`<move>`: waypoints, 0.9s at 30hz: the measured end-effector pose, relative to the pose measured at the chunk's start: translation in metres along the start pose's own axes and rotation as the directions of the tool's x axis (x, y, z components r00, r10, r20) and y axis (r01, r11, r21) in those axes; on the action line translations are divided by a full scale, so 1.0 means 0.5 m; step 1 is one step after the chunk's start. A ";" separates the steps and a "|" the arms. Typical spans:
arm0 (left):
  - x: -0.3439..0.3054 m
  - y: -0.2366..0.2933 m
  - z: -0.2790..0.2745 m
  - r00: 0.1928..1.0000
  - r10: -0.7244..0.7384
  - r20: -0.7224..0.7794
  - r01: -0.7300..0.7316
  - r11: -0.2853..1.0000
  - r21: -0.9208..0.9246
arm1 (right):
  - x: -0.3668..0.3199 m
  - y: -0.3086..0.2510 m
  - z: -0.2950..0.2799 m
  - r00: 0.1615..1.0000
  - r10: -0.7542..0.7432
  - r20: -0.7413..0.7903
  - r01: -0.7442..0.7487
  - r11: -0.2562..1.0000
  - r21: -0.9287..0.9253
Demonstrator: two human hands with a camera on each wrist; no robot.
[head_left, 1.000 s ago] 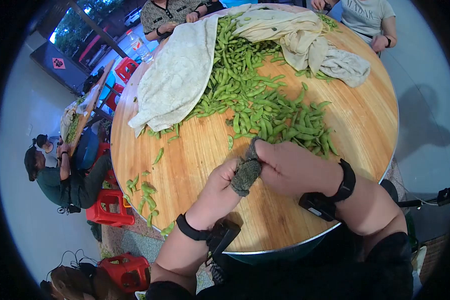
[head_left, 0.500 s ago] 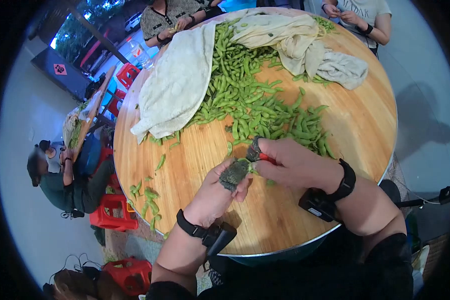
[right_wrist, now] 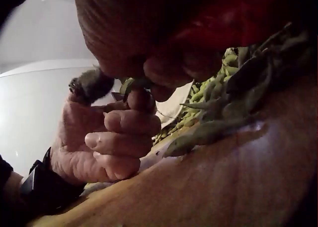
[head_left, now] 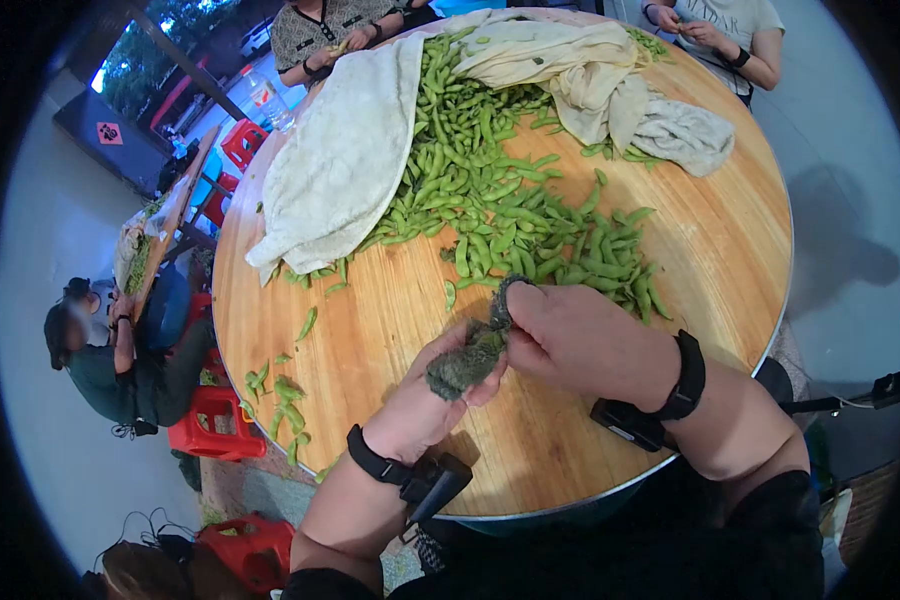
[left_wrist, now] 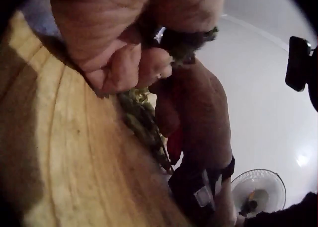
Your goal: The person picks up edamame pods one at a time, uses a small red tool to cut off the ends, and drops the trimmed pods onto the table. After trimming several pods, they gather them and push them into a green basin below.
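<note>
Two hands meet over the near part of a round wooden table, just on the near side of a wide heap of pods. The left hand, one digit wrapped in a dark, fuzzy sleeve, has its fingers curled and pinches a single green pod held just above the boards. The right hand comes in from the right, its fingers clenched round a red object lodged in the palm, its fingertips closing on the same pod; what the red object is cannot be made out. Black bands circle both wrists. The heap runs from the hands toward the far side of the table, partly under a pale cloth on the left and a second crumpled cloth on the far right. A few loose pods lie near the table's left edge. Two people sit at the far rim, hands busy, and another sits at a separate table on the left, beside red plastic stools.
</note>
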State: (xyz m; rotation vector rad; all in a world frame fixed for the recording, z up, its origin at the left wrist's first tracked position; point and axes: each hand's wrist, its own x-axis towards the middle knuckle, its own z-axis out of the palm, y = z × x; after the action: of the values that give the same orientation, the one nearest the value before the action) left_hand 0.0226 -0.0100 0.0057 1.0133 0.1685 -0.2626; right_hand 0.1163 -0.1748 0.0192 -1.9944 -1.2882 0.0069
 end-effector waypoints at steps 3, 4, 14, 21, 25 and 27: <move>-0.003 0.000 0.002 0.996 0.033 -0.078 -0.018 0.984 0.177 | -0.001 -0.002 -0.004 1.000 0.004 0.020 -0.006 0.994 0.108; -0.002 -0.002 -0.003 0.998 0.047 -0.043 -0.036 0.973 0.228 | 0.003 -0.007 -0.010 0.999 0.028 0.036 -0.034 0.981 0.192; -0.002 0.006 0.008 0.985 0.022 -0.169 -0.004 0.995 0.102 | 0.014 -0.019 -0.032 0.857 0.356 0.373 -0.514 0.655 0.554; 0.002 0.010 -0.005 1.000 0.007 -0.026 -0.009 0.997 -0.076 | 0.009 -0.006 -0.034 0.973 0.146 0.178 -0.185 0.957 0.225; -0.001 0.014 0.010 0.998 0.009 -0.066 -0.010 1.000 -0.007 | 0.005 0.015 -0.024 0.970 0.151 0.191 -0.216 0.896 0.389; -0.005 0.011 0.010 0.998 0.015 -0.063 -0.013 0.999 0.039 | 0.003 0.014 -0.029 0.967 0.143 0.212 -0.220 0.888 0.403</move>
State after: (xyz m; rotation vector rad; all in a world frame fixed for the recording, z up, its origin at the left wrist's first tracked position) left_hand 0.0221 -0.0115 0.0133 1.0618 0.2145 -0.2218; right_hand 0.1277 -0.1835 0.0260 -1.7508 -1.0858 0.5252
